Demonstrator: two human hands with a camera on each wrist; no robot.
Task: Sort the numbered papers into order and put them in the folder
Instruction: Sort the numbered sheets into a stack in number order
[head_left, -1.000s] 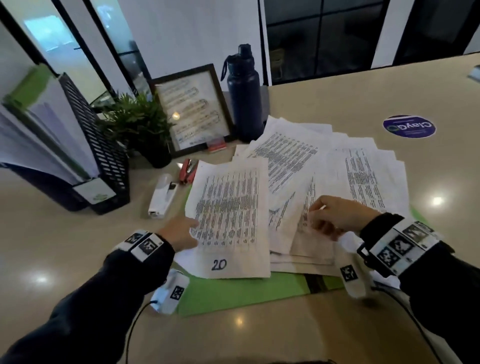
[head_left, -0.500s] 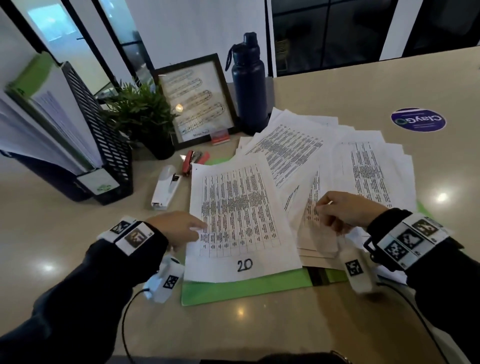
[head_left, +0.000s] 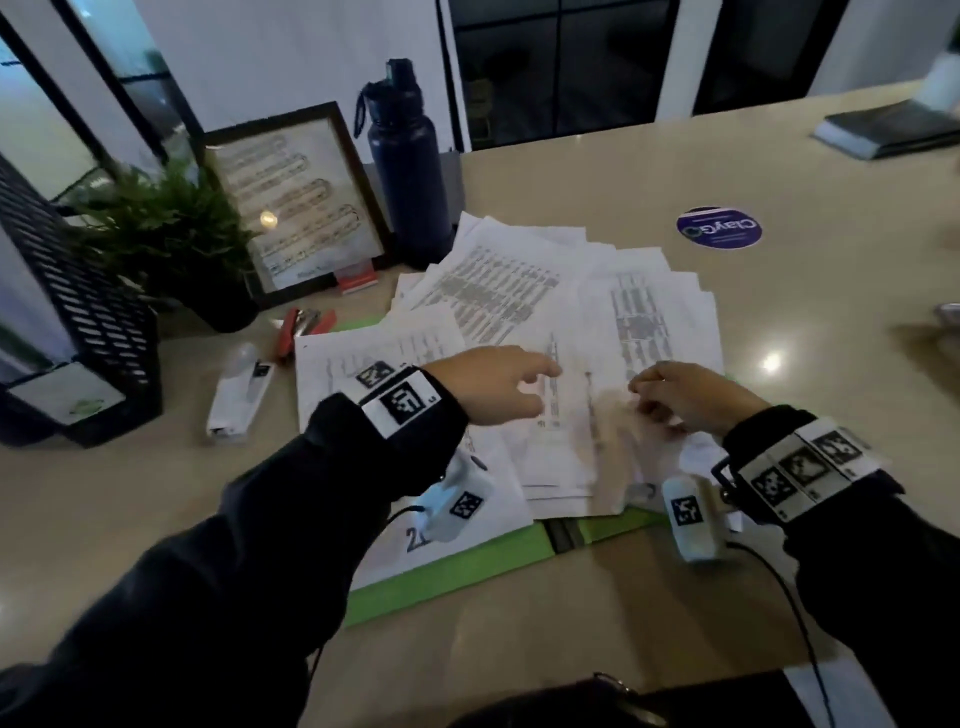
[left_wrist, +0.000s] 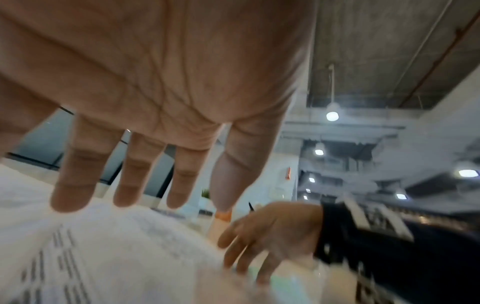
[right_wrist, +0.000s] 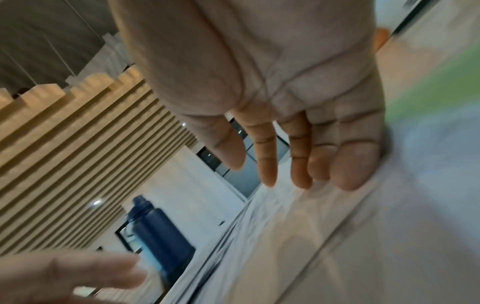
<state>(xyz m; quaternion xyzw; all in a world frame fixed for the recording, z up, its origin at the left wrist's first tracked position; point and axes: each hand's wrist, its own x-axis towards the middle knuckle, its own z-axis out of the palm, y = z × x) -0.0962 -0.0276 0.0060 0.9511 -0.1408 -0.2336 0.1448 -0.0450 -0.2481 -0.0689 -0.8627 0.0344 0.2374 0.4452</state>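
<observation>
"ClayGo" sticker (head_left: 719, 227) beyond papers (head_left: 519, 296)

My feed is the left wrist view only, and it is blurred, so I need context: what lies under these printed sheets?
Observer: A green folder lies open under the white printed papers.
Operator: Is any page number readable?
Observer: Only a handwritten 2 on the near sheet; the rest of the number is hidden.
Operator: Is anything standing behind the pile?
Observer: A dark blue metal bottle stands upright at the pile's far edge.

sheet's number (head_left: 415, 538) half hidden by wrist camera, print blurred
</observation>
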